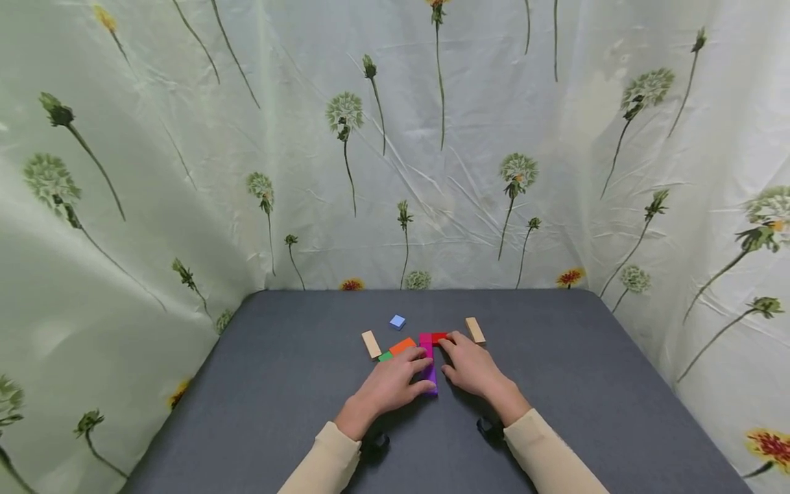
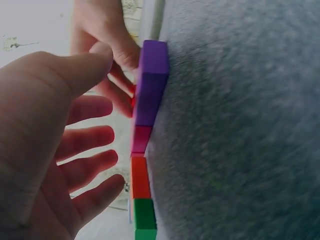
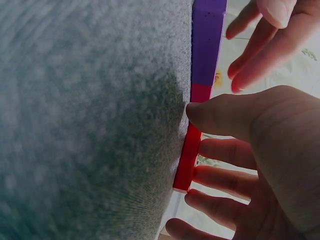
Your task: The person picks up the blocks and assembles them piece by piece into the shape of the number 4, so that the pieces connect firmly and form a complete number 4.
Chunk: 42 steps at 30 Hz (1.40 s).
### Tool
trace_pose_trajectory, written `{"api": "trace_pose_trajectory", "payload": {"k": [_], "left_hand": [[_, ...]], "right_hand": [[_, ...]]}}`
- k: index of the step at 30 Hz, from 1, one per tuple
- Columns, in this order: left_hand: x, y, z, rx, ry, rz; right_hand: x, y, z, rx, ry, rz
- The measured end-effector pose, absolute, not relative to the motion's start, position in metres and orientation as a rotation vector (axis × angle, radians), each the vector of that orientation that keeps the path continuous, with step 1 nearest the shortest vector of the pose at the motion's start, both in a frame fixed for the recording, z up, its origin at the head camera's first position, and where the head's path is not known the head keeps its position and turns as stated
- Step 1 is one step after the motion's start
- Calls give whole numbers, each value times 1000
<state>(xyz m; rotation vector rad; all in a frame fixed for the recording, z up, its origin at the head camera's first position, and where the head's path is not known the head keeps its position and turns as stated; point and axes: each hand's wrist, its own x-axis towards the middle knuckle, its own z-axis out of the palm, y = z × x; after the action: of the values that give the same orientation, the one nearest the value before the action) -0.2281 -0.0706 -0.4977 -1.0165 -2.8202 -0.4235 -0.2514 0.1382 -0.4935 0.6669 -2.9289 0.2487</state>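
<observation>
On the dark table, a purple block and a magenta block form a line running away from me. From the far end of the magenta block, a red block extends to the right. My right hand has its fingertips at the red block, with the thumb apart on the near side. Over the purple and magenta blocks is my left hand, fingers spread and nothing in its grasp. Left of the line, an orange block and a green block lie end to end, partly behind the left fingers.
A light wooden block lies left of the green one, another wooden block beyond the right hand. Farther back sits a small blue block. A flower-printed curtain hangs behind the table's far edge and along both sides.
</observation>
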Motion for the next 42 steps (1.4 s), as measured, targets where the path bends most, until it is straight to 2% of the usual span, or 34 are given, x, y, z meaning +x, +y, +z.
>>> {"api": "trace_pose_trajectory", "payload": {"k": [7,19,42], "left_hand": [[-231,-79,-491,-906,-2737,-476],[-256,-84,-484,-697,-2719,-555],[-290,-88,-505,-640,-2831,-395]], "right_hand": [[-252,138,-495,709,-2916,219],[-250,143,-489,691,-2928,262],[-252,142,-492,664,-2988,273]]}}
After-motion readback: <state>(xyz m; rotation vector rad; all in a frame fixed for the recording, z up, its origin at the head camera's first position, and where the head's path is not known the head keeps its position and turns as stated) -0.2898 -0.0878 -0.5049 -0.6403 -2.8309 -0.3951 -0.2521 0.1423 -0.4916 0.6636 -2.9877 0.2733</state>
